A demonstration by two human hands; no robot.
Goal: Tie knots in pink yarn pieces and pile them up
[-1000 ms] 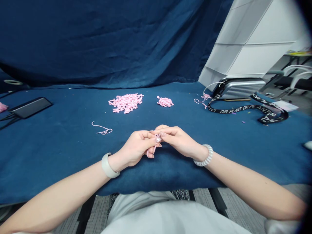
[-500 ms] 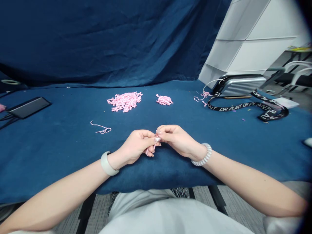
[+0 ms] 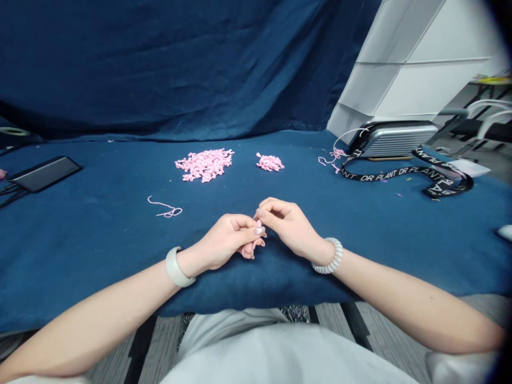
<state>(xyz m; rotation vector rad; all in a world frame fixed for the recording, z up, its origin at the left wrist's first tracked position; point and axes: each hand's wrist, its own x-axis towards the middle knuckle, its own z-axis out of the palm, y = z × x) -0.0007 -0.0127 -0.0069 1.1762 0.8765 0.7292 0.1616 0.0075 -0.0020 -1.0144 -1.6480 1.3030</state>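
Observation:
My left hand (image 3: 226, 241) and my right hand (image 3: 288, 225) meet near the front edge of the blue cloth-covered table (image 3: 100, 240). Both are closed in a pinch on a short pink cord (image 3: 253, 241), which pokes out between the fingertips and hangs below the left fingers. A white band sits on my left wrist and a pale coil bracelet on my right. Farther back lie a large heap of pink knotted pieces (image 3: 205, 164) and a smaller heap (image 3: 270, 162). One loose pink cord (image 3: 165, 208) lies to the left of my hands.
A dark phone (image 3: 44, 173) lies at the far left. At the back right stand a silver case (image 3: 394, 140) and a black lanyard printed DR PLANT (image 3: 404, 173), with pink cord scraps (image 3: 333, 158) beside them. A white cabinet (image 3: 412, 64) rises behind.
My right hand's fingers have curled and lifted slightly over the left fingertips. The pink cord stays pinched between both hands, and the view has shifted a little.

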